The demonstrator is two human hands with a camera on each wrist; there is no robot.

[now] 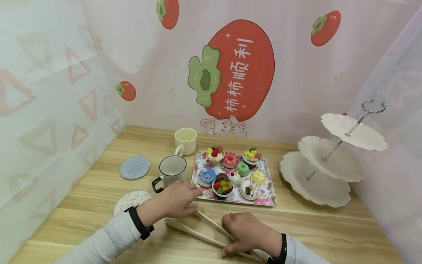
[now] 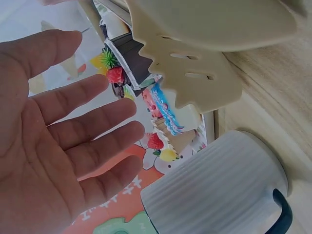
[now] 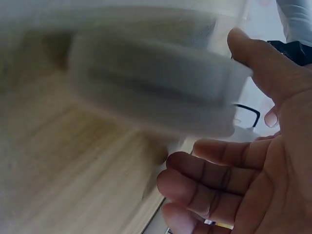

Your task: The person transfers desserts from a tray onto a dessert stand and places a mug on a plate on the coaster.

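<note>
Pale yellow mug (image 1: 186, 145): upright, toward the back of the table (image 1: 82, 190). Blue coaster (image 1: 134, 167): round, lying flat. Speckled coaster (image 1: 129, 200): round, partly hidden. Three-tiered stand (image 1: 343, 161): off-white, metal ring on top. Backdrop (image 1: 148, 47): cloth, red-fruit print.

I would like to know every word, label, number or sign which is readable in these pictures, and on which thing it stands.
"柿柿顺利": white lettering on the large red persimmon print on the wall cloth.
Pale marks on the print's green leaf: too small to tell if they are letters.
I can read no text on the wooden tongs or flowered tray.
</note>
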